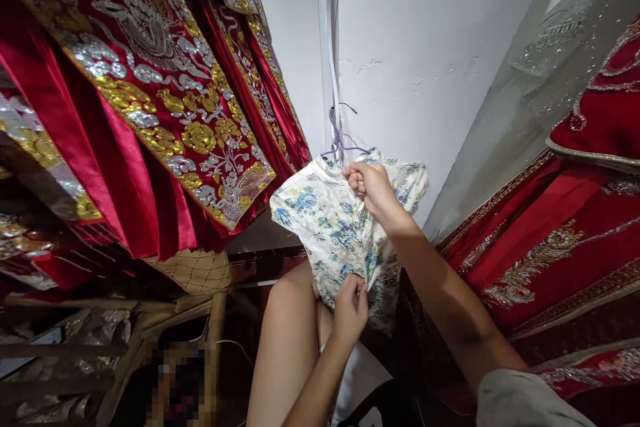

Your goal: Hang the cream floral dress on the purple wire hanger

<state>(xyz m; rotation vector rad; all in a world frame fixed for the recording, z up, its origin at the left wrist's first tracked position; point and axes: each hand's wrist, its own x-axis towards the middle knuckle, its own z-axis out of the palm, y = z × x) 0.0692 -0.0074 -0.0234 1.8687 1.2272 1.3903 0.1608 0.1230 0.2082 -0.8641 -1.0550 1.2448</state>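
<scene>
A white short-sleeved garment (325, 213) with blue, green and yellow flowers hangs in front of me on a purple wire hanger (337, 137). My right hand (369, 185) is closed on the upper front of the garment, just below the collar. Lower down, my left hand (352, 300) pinches the front edge of the same garment. Between the two hands the edge runs nearly straight. Its far sleeve lies partly behind my right hand and forearm. Whether a small fastener sits in my fingers, I cannot tell.
Red dresses with gold and silver sequins (200, 137) hang at the left. More red beaded clothing (540, 247) and a sheer glittery veil (505, 107) hang at the right. Behind are a white wall (410, 33) and a pale strap (331, 33). A wooden chair (217, 320) stands lower left.
</scene>
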